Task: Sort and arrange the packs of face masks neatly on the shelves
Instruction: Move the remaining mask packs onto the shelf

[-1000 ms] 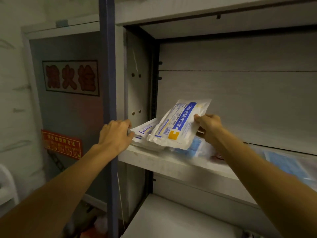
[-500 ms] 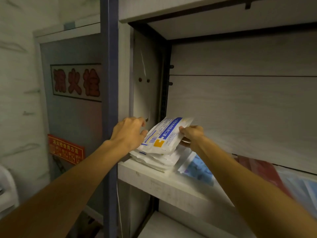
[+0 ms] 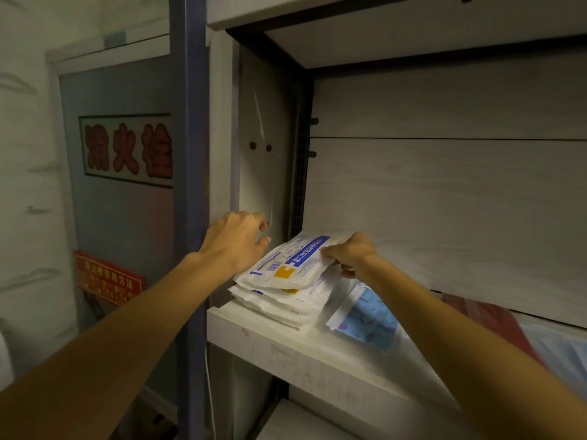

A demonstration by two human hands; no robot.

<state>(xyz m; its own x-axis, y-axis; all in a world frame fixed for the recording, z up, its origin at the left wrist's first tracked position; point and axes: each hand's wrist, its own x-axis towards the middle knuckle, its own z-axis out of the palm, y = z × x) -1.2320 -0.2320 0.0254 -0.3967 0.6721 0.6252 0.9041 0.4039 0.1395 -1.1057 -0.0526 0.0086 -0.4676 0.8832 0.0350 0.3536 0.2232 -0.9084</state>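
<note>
Lowered onto the stack of white plastic packs (image 3: pixel 279 300), the white-and-blue mask pack (image 3: pixel 298 265) lies pinched by the right hand (image 3: pixel 349 255) at 3 o'clock; left hand (image 3: pixel 235 239) hovers loose at 9.

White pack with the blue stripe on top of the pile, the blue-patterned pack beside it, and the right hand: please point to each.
White pack with blue stripe (image 3: pixel 287 265), head view, printed face.
Blue-patterned pack (image 3: pixel 370 319), head view, blue middle.
Right hand (image 3: pixel 352 254), head view, back of hand.
</note>
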